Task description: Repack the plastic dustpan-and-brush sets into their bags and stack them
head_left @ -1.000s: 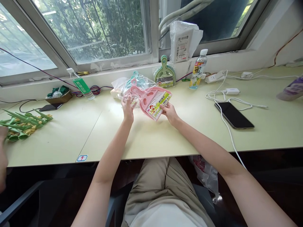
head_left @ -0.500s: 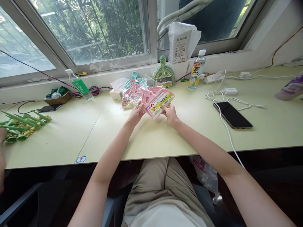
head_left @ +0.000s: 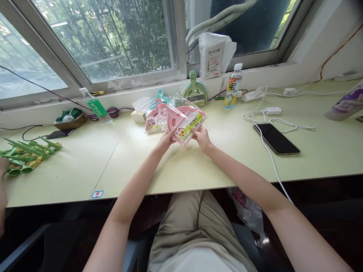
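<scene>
Above the desk I hold a pink dustpan-and-brush set (head_left: 185,124) in clear wrapping, tilted, its white bristles and yellow-green label facing me. My left hand (head_left: 166,142) is closed on its lower left edge. My right hand (head_left: 202,138) pinches the lower right edge beside the label. Just behind, a second wrapped pink dustpan set (head_left: 154,120) stands in front of a teal one (head_left: 161,97), which it partly hides. A green dustpan set (head_left: 195,91) leans against the wall farther back.
Bottles (head_left: 98,107) (head_left: 233,88) and a tissue pack (head_left: 140,111) stand along the back. A black phone (head_left: 276,139) and white cables (head_left: 270,158) lie right. Green horn-shaped pieces (head_left: 30,153) lie left, near another person's hand (head_left: 3,181). The desk's front edge (head_left: 195,190) is close to my lap.
My left hand has moved from the handle end down to the dustpan's lower left edge. My right hand keeps its hold. The second pink set, previously covered, now shows on the desk.
</scene>
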Motion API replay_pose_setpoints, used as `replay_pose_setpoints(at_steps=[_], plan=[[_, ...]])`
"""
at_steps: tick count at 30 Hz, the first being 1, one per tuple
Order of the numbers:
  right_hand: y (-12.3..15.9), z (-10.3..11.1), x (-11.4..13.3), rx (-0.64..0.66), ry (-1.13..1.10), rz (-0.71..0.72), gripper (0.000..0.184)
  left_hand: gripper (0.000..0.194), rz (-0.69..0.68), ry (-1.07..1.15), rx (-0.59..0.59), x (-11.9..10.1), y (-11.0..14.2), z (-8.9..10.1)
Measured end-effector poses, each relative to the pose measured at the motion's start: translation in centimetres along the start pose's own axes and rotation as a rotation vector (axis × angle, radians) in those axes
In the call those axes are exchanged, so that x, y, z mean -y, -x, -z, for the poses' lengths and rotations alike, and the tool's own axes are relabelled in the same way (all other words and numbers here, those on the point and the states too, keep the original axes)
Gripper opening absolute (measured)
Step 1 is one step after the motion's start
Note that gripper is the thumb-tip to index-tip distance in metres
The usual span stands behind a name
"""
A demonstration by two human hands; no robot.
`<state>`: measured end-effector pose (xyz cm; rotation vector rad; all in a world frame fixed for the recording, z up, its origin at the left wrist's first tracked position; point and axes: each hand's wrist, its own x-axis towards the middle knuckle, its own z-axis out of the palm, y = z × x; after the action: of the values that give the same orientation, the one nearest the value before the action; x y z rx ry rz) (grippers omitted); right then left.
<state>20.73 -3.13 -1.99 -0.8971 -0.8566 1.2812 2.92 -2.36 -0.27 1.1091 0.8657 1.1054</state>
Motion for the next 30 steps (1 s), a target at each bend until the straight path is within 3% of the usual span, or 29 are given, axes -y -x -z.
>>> replay_pose_setpoints(at_steps=[9,17,26,30], plan=[[0.2,0.1,0.4,-0.061,-0.045,-0.002,0.019,0.05,0.016,-0.064,0.122,0.7,0.9,-1.5],[0.2,0.1,0.0,0.01,0.005,0.019,0.028,0.056,-0.098,-0.034,0.025,1.1,0.8,-1.5],[0.2,0.2,0.4,-0.064,-0.086,0.031,0.022,0.06,0.052,-0.059,0.184,1.0,2.1,-3.3],[0.3,0.1,0.5,-0.055,-0.103,0.038,0.023,0.059,-0.019,-0.077,0.083,1.4,2.1,-3.8]])
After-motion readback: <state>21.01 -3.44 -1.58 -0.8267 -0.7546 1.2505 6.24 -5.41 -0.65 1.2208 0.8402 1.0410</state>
